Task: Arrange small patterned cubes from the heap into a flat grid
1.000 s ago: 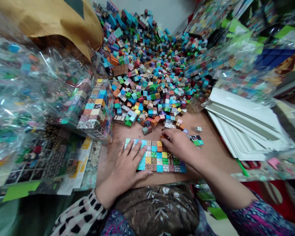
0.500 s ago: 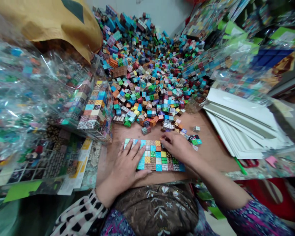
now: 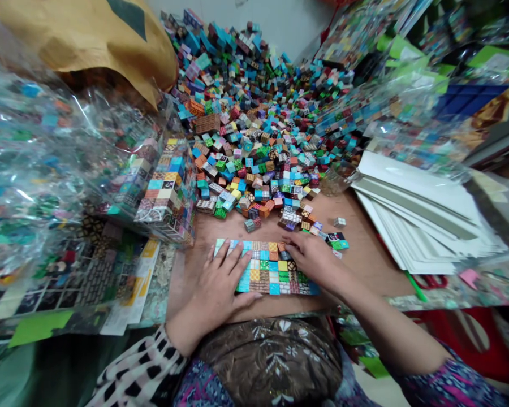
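My left hand (image 3: pixel 220 280) lies flat with spread fingers over the left part of a rectangle of small printed cubes (image 3: pixel 263 274). The cubes sit edge to edge in rows, with turquoise, yellow, green, brown and stone-like faces. At the rectangle's far edge, my right hand (image 3: pixel 314 254) pinches a small orange and dark block (image 3: pixel 282 250) between thumb and fingers. Part of the block is hidden by the fingertips, and the right wrist covers some of the cubes. Just beyond the right hand lies a small group of black, green and blue cubes (image 3: pixel 337 241).
A large heap of loose cubes (image 3: pixel 258 141) spreads across the back of the brown board (image 3: pixel 365 243). At left stand a wrapped cube stack (image 3: pixel 167 195) and clear bags (image 3: pixel 38 169). White cards (image 3: pixel 415 220) and red-handled scissors (image 3: pixel 432 281) lie at right.
My right hand has shifted slightly right, and the orange and dark block now sits lower against the rectangle's far edge. My left hand has stayed in place.
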The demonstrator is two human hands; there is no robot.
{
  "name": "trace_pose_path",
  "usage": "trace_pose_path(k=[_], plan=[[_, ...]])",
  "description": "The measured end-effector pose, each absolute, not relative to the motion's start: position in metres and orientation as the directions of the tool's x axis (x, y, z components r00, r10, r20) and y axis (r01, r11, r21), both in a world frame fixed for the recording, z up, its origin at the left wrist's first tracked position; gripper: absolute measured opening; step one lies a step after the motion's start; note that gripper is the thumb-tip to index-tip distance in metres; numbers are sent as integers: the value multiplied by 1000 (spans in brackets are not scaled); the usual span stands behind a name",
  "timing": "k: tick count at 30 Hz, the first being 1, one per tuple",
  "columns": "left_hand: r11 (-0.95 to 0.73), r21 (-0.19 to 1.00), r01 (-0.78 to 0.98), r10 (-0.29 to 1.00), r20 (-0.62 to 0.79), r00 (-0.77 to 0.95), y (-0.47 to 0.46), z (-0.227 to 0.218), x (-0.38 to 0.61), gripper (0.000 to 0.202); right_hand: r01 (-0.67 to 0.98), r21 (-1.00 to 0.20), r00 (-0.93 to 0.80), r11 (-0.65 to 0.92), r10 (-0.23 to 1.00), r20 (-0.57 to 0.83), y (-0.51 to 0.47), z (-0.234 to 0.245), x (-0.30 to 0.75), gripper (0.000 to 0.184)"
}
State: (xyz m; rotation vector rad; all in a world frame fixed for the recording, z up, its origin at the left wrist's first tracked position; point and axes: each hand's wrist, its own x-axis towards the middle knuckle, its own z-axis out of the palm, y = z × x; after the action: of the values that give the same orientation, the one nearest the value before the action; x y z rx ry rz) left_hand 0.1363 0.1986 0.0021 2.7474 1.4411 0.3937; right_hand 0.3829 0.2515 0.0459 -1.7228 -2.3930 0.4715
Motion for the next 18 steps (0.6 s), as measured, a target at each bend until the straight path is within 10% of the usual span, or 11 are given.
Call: trace_pose_path(k=[18], plan=[[-596,86,799,784,278,555,199,3,137,75,876,-418,-292,240,954,-66,238,47,379,34]])
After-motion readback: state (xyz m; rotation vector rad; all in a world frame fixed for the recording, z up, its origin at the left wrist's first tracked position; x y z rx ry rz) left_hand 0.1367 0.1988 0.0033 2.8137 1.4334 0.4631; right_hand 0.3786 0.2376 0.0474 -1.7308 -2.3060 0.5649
